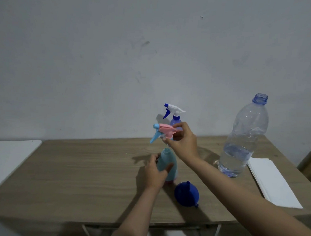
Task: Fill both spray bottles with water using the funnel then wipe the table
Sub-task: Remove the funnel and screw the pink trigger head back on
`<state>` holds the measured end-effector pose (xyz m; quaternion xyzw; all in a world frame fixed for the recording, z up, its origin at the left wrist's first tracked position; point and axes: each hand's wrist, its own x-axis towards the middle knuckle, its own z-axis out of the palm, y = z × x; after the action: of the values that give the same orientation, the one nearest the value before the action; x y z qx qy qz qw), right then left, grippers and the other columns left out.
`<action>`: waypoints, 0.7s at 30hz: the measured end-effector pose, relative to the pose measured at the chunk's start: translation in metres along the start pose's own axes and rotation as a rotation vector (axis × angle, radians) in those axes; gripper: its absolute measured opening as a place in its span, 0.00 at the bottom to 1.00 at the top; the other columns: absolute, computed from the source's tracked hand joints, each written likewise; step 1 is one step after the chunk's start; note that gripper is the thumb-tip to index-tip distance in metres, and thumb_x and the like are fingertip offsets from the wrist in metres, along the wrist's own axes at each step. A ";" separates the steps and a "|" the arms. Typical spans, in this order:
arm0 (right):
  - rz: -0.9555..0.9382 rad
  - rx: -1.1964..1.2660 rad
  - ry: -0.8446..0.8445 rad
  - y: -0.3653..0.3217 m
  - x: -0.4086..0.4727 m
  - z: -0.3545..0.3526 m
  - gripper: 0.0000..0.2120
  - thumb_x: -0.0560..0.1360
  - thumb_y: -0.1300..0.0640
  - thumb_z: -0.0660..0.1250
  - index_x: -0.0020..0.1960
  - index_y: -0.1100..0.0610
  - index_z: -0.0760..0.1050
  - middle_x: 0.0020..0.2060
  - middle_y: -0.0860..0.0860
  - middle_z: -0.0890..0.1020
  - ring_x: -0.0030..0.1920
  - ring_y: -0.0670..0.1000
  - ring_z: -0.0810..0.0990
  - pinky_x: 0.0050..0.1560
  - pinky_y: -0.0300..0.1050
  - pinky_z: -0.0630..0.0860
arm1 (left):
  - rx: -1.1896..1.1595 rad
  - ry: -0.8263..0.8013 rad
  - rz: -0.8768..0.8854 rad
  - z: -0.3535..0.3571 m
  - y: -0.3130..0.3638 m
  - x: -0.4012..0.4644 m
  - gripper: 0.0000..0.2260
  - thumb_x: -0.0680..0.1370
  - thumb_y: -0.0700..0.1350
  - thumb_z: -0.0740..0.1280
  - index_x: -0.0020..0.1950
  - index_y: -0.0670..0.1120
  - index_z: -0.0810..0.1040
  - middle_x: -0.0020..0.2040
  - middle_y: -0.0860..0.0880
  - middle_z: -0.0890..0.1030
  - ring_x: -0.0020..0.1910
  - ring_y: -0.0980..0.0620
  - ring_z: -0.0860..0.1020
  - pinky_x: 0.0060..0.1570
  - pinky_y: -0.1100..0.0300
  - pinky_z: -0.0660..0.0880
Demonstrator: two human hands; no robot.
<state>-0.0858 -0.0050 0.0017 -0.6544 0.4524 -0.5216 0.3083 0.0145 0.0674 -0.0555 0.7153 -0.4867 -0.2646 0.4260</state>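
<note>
A light blue spray bottle [167, 160] stands on the wooden table [82, 173] with its neck open. My left hand [155, 170] grips its body. My right hand [183, 141] pinches the pink and blue trigger head [162, 131], lifted just above the bottle's neck. Behind them stands a second spray bottle [175, 115], blue with a white and blue trigger head screwed on. A dark blue funnel [186, 193] lies on its side on the table in front of the light blue bottle.
A large clear water bottle [243, 141], uncapped and roughly a third full, stands at the right. A stack of white paper towels [273, 180] lies beside it near the table's right edge. A white surface [11, 156] adjoins the table at left. A grey wall rises behind.
</note>
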 end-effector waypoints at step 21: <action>0.145 -0.058 -0.219 0.053 -0.024 0.011 0.27 0.62 0.57 0.80 0.58 0.57 0.75 0.44 0.50 0.78 0.44 0.47 0.78 0.48 0.40 0.78 | 0.049 0.054 0.058 0.003 -0.005 0.000 0.19 0.70 0.52 0.74 0.58 0.49 0.74 0.54 0.54 0.79 0.46 0.61 0.72 0.32 0.80 0.67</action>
<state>-0.0912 -0.0051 -0.0576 -0.6815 0.4771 -0.4102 0.3737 0.0147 0.0672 -0.0613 0.7179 -0.5021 -0.2208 0.4287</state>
